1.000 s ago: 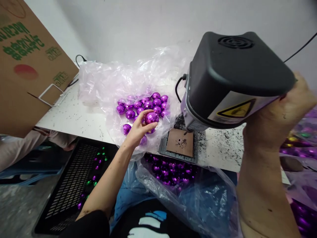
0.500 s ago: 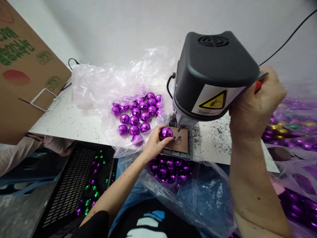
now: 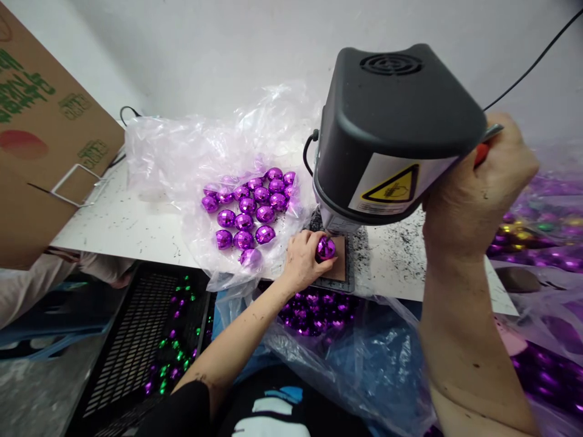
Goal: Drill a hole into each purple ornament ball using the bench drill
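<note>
My left hand (image 3: 306, 258) grips a shiny purple ball (image 3: 325, 248) between thumb and fingers, over the brown board (image 3: 337, 267) on the base of a black machine (image 3: 405, 121). The ball sits under the machine's head, whose lower tip is mostly hidden. High on the right, my right hand (image 3: 483, 176) is wrapped round a lever (image 3: 492, 131) with a red part at the machine's side. Left of the base, several purple faceted balls (image 3: 245, 222) lie on clear plastic film (image 3: 182, 145).
A cardboard box (image 3: 50, 152) stands at the left on the white table (image 3: 118, 224). Below are a black crate (image 3: 132, 340) with green and purple beads and a bag of purple balls (image 3: 319, 312). Another person's sleeve (image 3: 31, 285) shows at far left. More bagged balls (image 3: 551, 376) lie at right.
My left hand has moved right with the purple ball, bringing it from the board's left edge to under the machine's head. My right hand stays on the lever.
</note>
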`<state>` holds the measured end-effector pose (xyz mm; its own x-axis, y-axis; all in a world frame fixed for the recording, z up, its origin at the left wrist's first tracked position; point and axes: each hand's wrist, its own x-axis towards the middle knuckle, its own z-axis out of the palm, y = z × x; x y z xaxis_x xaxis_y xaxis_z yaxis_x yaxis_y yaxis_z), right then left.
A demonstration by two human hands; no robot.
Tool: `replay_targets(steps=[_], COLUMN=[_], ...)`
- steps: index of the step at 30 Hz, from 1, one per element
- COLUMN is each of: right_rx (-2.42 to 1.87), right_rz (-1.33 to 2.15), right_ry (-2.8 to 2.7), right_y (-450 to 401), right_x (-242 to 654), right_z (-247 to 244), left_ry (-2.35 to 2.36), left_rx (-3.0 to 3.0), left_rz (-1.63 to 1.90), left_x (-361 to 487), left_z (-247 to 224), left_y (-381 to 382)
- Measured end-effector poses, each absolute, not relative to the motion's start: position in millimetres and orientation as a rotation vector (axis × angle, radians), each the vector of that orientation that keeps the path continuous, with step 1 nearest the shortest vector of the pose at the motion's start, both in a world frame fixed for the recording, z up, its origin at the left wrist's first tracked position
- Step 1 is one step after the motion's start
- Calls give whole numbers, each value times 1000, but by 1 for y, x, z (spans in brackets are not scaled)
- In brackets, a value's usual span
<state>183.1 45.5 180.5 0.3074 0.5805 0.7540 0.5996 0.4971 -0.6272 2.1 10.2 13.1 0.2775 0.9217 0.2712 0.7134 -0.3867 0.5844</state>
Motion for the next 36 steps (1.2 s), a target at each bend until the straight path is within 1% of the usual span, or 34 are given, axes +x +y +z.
replay_targets(steps=[6,11,16,22,27,36], right_rx=[-1130,-1081,-953,-914,-1079,-1040], right_rz=[117,-108,-356,-394,-383,-405], right_ry=[-1328,-1327,-1450,-1519,-1481,-1542], right_y=[41,19,-9,-21,-26,-27], right_x=[184,178,177,182,178,184], right_z=[182,172,141,109,101,89], left_ry=[1475,1443,1430,1424,1436,1426], left_rx=[2237,2228,2209,2189,2207,2175], left_rz=[903,910,895,901,897,886], left_x=[9,8,8,7,7,6], left_z=[4,3,7,8,5,2], left_y=[9,9,9,8,7,7])
